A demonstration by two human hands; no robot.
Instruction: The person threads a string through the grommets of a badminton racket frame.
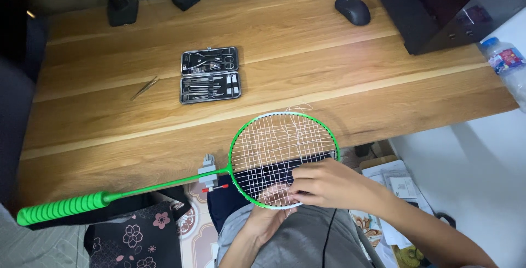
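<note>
Racket [283, 158] lies sideways — handle far left; right hand [323, 183] pinches its strings, left hand [268, 205] holds underneath.

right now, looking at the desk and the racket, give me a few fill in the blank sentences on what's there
1. The badminton racket has a frame and grip coloured ____.
2. The right hand pinches the racket's white ____.
3. The open tool kit case lies on the wooden ____.
4. At the desk's far edge sits a black computer ____.

Missing words: green; strings; desk; mouse
</note>
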